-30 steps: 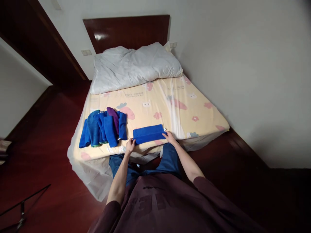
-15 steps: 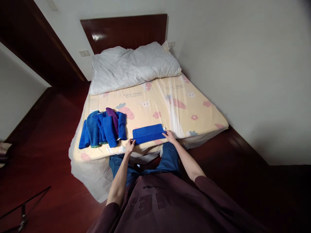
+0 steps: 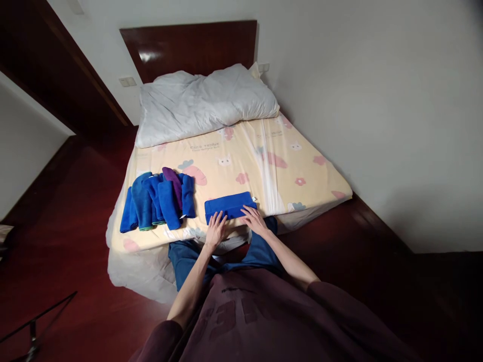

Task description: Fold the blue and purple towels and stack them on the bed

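Note:
A folded blue towel (image 3: 229,204) lies near the foot edge of the bed (image 3: 264,166), right in front of me. My left hand (image 3: 216,231) rests flat on its near left part, fingers spread. On the towel's near right part lies my right hand (image 3: 253,220), also flat with fingers stretched out. Neither hand grips anything. To the left, a row of several folded blue towels and one purple towel (image 3: 160,200) lies on the yellow patterned sheet.
A white crumpled duvet (image 3: 206,103) lies at the head of the bed below a dark wooden headboard (image 3: 188,48). A white wall runs along the bed's right side. Dark red floor surrounds the bed; a black tripod leg (image 3: 35,327) shows at the lower left.
Both hands left the towel's two ends and moved inward onto its near edge, now lying flat with fingers spread. The view shifted slightly.

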A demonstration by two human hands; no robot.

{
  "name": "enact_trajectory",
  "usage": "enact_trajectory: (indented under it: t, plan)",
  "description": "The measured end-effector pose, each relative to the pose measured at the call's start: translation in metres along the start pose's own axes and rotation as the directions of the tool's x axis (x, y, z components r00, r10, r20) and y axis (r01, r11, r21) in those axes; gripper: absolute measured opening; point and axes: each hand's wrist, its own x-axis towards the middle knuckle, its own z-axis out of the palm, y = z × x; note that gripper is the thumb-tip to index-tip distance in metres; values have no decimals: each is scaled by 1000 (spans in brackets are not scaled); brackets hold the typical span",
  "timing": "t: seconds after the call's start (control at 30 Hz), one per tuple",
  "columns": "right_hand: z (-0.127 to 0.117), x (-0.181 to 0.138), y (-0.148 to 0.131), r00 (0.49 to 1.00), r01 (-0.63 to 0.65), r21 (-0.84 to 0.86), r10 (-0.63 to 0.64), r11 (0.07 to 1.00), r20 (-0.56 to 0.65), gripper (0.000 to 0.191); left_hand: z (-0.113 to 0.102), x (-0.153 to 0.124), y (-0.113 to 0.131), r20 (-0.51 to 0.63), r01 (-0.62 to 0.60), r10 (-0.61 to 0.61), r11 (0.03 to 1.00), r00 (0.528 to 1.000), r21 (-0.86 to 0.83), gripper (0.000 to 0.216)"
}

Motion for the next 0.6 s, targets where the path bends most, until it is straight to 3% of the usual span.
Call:
enact_trajectory:
  t: [0.13,0.37,0.6]
  plan:
    - [8,-1,-1,998,42,-39,-40,998,52,55,8,0,2,53,8,-11,999,999,54,59]
    - [16,16,9,983,-59,-141,82,988,162,73,11,18,-12,121,139,-152,984,981,111,65]
    - [13,43,18,985,-72,-139,92,988,144,66,1,40,-25,188,146,-168,981,968,126,71]
